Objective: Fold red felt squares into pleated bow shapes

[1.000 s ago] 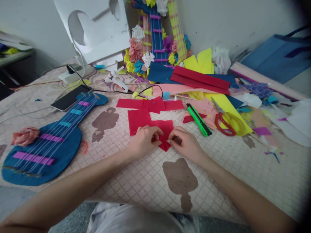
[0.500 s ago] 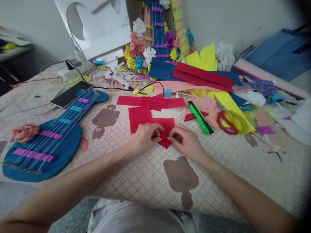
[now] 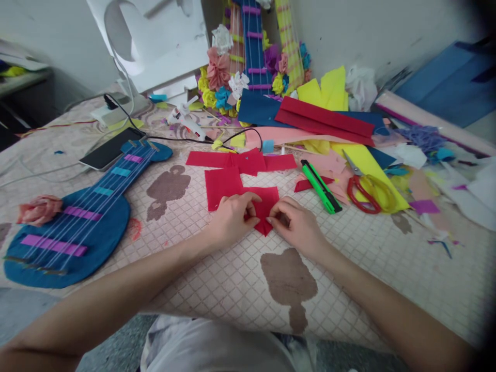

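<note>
Between my hands lies a red crepe paper piece [image 3: 264, 207], its near corners folded in to a point that faces me. My left hand [image 3: 237, 217] pinches its left folded edge. With thumb and forefinger, my right hand [image 3: 296, 221] pinches the opposite edge close to the point. A flat red paper square [image 3: 222, 186] lies just beyond my left hand, partly covered by it. Farther back rest several red strips and pieces [image 3: 248, 161], overlapping in a row. To the right of my right hand lies a green utility knife [image 3: 321, 187].
Scissors with red and yellow handles [image 3: 370, 194] lie on yellow paper at right. A blue paper guitar [image 3: 77, 232] with a pink rose takes up the left side. Behind are a glue gun [image 3: 188, 123] with its cord, a phone [image 3: 110, 150] and folded red paper [image 3: 325, 121].
Almost nothing differs. Both hands keep their pinch on the red paper, and the camera view has shifted very slightly.
</note>
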The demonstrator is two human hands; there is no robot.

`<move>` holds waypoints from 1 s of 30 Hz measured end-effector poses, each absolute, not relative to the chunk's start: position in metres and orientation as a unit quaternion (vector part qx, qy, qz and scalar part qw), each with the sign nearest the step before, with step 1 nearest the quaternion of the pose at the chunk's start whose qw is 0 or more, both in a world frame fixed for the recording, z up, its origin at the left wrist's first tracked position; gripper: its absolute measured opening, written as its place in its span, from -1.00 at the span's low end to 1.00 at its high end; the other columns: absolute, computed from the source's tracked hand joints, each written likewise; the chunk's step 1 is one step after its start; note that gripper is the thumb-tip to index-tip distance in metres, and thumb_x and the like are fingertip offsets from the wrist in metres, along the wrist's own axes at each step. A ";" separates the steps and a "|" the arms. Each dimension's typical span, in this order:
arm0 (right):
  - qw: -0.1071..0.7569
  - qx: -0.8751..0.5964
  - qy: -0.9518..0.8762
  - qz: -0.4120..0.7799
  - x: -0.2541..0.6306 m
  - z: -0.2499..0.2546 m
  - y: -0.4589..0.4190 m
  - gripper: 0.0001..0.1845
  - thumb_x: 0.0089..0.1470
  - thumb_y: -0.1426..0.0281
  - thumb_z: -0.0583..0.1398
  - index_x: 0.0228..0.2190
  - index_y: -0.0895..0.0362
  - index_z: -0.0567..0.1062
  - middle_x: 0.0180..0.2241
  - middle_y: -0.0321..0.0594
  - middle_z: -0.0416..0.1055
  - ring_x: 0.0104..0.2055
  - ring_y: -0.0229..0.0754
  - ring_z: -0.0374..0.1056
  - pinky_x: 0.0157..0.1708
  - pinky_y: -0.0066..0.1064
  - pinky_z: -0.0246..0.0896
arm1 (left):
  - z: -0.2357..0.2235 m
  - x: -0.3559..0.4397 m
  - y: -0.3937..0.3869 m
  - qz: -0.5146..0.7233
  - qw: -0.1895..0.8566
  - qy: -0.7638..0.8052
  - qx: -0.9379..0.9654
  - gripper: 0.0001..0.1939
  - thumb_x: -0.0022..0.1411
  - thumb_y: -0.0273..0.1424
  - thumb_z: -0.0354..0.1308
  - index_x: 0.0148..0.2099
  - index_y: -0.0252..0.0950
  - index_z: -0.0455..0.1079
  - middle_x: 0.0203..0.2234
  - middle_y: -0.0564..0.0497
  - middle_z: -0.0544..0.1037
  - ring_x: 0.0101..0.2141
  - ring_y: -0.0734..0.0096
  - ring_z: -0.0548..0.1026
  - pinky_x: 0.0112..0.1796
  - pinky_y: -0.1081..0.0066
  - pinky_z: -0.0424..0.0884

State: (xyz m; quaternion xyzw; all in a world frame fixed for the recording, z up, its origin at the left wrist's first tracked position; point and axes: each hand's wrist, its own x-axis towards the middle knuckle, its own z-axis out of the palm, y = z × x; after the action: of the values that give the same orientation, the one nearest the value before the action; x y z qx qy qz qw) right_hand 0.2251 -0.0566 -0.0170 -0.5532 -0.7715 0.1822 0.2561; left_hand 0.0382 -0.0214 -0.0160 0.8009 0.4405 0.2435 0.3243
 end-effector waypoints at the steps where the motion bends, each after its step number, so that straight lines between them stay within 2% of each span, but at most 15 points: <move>1: 0.256 -0.554 -0.772 0.181 0.225 -0.017 -0.057 -0.92 0.04 0.49 0.17 -0.45 0.09 0.35 -0.38 -0.32 0.32 -0.42 -0.29 0.26 -0.41 -0.42 0.11 | -0.016 0.038 -0.022 0.244 0.321 0.442 0.801 -0.62 0.01 -0.59 0.19 -0.07 -0.31 0.35 -0.45 0.09 0.51 -0.43 0.49 0.42 -0.37 0.46 0.33; 17: 0.251 -0.556 -0.774 0.166 0.224 -0.019 -0.057 -0.93 0.06 0.47 0.14 -0.44 0.08 0.35 -0.38 -0.28 0.33 -0.41 -0.26 0.26 -0.42 -0.40 0.10 | -0.017 0.041 -0.024 0.251 0.289 0.452 0.806 -0.67 0.00 -0.62 0.14 -0.13 -0.32 0.36 -0.50 0.08 0.48 -0.46 0.49 0.41 -0.35 0.43 0.33; 30: 0.238 -0.566 -0.776 0.144 0.222 -0.020 -0.057 -0.92 0.06 0.48 0.15 -0.44 0.09 0.33 -0.37 -0.28 0.33 -0.37 -0.23 0.28 -0.38 -0.38 0.11 | -0.016 0.043 -0.027 0.241 0.266 0.466 0.809 -0.75 0.02 -0.59 0.13 -0.20 -0.28 0.32 -0.49 0.11 0.49 -0.39 0.42 0.43 -0.24 0.32 0.28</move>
State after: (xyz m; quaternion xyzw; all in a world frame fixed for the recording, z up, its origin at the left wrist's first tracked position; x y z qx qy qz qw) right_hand 0.2218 -0.0575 -0.0203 -0.5657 -0.7763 0.1436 0.2382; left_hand 0.0432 -0.0268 -0.0159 0.8086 0.4660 0.2414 0.2659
